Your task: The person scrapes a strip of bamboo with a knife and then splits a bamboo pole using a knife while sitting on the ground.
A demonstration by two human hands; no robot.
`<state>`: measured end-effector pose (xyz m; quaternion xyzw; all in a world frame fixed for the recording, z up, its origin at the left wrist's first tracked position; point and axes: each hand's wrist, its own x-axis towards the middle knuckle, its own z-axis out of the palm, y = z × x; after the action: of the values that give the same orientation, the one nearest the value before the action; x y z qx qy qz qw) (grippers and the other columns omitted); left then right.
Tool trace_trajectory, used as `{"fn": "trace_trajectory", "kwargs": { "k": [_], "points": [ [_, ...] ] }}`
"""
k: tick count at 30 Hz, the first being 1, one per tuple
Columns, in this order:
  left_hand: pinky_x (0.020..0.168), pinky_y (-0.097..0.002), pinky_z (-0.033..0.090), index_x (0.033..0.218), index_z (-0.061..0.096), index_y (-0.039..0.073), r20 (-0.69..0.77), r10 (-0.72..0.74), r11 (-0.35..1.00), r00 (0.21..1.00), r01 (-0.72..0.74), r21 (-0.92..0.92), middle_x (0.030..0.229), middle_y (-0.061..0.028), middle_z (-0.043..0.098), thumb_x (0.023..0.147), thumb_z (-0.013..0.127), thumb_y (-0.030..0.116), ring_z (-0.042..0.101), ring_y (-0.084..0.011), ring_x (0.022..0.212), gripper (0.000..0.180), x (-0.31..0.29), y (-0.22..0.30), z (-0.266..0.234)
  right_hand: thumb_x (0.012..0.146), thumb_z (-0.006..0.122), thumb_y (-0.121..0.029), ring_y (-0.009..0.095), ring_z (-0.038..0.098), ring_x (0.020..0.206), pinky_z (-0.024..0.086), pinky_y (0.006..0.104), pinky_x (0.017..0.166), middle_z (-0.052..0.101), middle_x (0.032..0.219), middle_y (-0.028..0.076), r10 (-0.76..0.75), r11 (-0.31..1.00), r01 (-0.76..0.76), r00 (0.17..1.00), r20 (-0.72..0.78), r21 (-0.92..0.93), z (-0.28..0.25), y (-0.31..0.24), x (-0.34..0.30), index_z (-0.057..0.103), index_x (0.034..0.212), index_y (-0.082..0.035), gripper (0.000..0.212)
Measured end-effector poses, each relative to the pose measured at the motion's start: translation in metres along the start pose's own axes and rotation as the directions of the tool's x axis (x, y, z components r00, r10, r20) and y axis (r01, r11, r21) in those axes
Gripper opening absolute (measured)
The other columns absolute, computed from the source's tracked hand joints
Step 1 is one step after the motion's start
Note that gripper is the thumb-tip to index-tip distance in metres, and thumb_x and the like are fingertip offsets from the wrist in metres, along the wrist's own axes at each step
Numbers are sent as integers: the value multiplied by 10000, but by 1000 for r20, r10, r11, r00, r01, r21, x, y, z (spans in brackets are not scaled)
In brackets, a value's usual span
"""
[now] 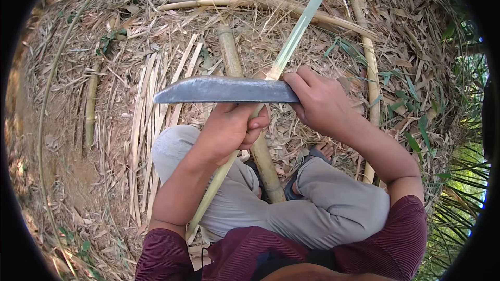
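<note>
A long green-and-pale bamboo strip (298, 32) runs slantwise from the top of the view, under a blade, down past my left side. My left hand (224, 131) is closed around this strip just below the blade. A machete (224, 90) with a broad grey blade lies crosswise over the strip, its tip pointing left. My right hand (324, 99) is closed at the machete's right end, right beside the strip. The handle is hidden in those fingers. Where the blade crosses, the strip's surface is paler.
Split bamboo strips (148, 109) lie in a bundle on the left. A bamboo pole (229, 47) reaches from ahead to between my feet. Another pole (371, 67) lies on the right, and cut lengths (208, 3) lie farther ahead. Dry leaves cover the ground.
</note>
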<state>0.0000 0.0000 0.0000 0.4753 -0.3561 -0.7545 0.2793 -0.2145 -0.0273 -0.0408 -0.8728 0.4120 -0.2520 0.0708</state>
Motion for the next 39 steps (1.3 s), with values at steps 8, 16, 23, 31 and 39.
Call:
{"fn": "trace_trajectory", "kwargs": {
  "k": [8,16,23,31,39],
  "points": [
    [386,-219,149,941,454,145,-7,6,994,1000,-7,-109,626,49,333,1069,417,379,230,-31,428,270,5,-14,17,770,706,-139,261,643,606,512,372,525,562,755,75,-19,999,16,994,-107,-29,10,-1,-9,558,901,-68,211],
    [374,-228,138,925,457,108,52,53,958,997,-37,-286,622,60,302,1062,445,337,211,-33,418,266,8,-21,27,779,670,-102,222,630,573,501,355,514,556,680,43,-83,981,33,962,-262,-189,8,29,7,583,817,-104,95],
    [369,-219,145,975,457,121,64,78,929,995,-50,-367,623,65,295,1079,391,371,208,-28,417,278,6,-18,28,882,674,-190,302,659,625,527,412,565,657,753,112,119,931,-236,918,-378,-279,0,92,20,626,843,-69,136],
    [364,-218,145,946,455,126,105,-25,950,994,57,-308,616,61,304,1083,363,393,199,-30,409,314,14,-23,24,905,659,-197,302,657,600,525,427,545,628,686,104,185,944,-232,961,-208,-233,7,62,-7,613,822,-82,149],
    [368,-218,153,936,443,127,226,-149,938,963,210,-274,614,59,301,1080,353,414,202,-34,414,334,-15,-27,39,877,614,-281,405,661,682,534,492,691,671,732,232,560,705,-645,762,-326,-296,-51,241,14,690,790,29,331]
  ]
}}
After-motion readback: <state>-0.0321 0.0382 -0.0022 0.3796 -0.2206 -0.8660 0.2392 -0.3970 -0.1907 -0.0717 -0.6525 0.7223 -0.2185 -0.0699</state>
